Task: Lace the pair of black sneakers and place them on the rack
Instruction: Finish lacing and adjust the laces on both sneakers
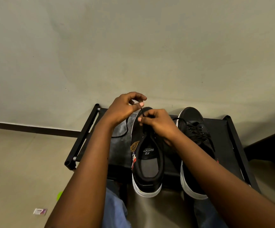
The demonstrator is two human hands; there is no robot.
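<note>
a: two black sneakers are seen on the top of a low black rack (84,137), toes turned to its far edge, heels hanging over its near edge. the left sneaker (147,163) is being laced; the right sneaker (197,134) is already laced, and its heel half is covered by the right forearm.

b: how is the lace held?

a: a black lace (142,112) is pinched between thumb and forefinger of the left hand (125,107) above the toe of the left sneaker. the same lace is pinched lower down by the curled fingers of the right hand (156,122). the eyelets under that hand are hidden, so it cannot be told which one is being threaded.

b: and the loose part?

a: a loop of lace is seen on the rack's left side, partly behind the left wrist; its end cannot be made out. blue trousers (115,209) are cut off at the bottom edge. a small wrapper (40,211) and something green (59,195), half hidden by the left arm, lie on the floor.
</note>
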